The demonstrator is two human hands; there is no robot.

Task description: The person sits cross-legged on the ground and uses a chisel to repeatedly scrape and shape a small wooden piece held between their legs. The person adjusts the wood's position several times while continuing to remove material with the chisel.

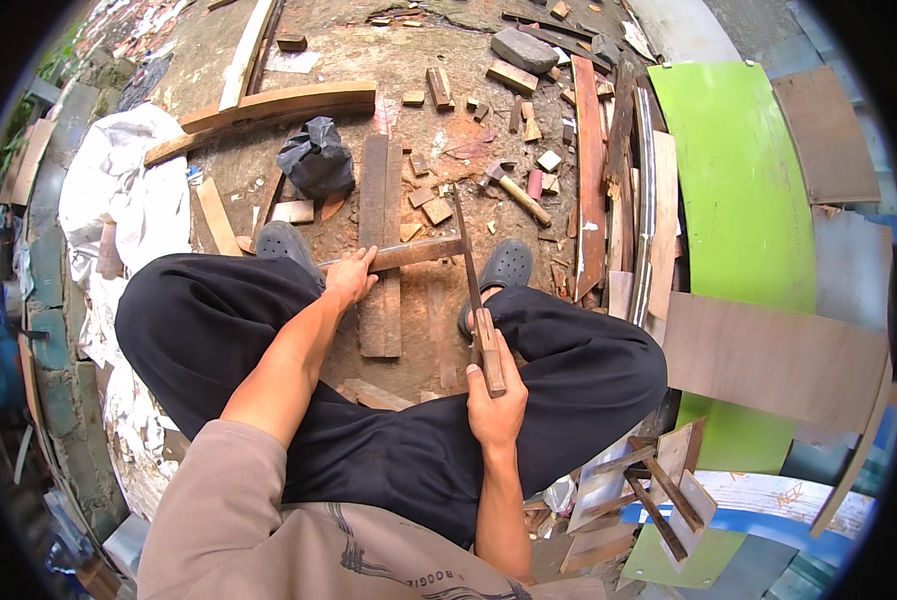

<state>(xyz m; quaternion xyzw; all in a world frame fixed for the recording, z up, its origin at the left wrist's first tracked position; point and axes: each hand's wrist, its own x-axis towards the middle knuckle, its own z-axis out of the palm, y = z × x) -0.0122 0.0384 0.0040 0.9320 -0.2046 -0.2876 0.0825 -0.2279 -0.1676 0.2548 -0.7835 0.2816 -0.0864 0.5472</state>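
In my right hand (498, 405) is the wooden handle of a handsaw (469, 255), its narrow dark blade pointing away from me. The blade stands at the right end of a short wooden board (423, 252); whether it touches the wood I cannot tell. My left hand (350, 278) grips the board's other end, fingers over the top. That board lies crosswise over a long brown plank (376, 185) on the ground between my feet. A hammer (516, 192) with a pale wooden handle lies beyond my right shoe.
Several wood offcuts (436, 209) are scattered ahead, near a black plastic bag (316, 158) and a grey stone (524, 50). Long boards (588, 180) and a green panel (738, 200) line the right. White sacking (128, 190) lies at left, with a curved beam (288, 102) beyond.
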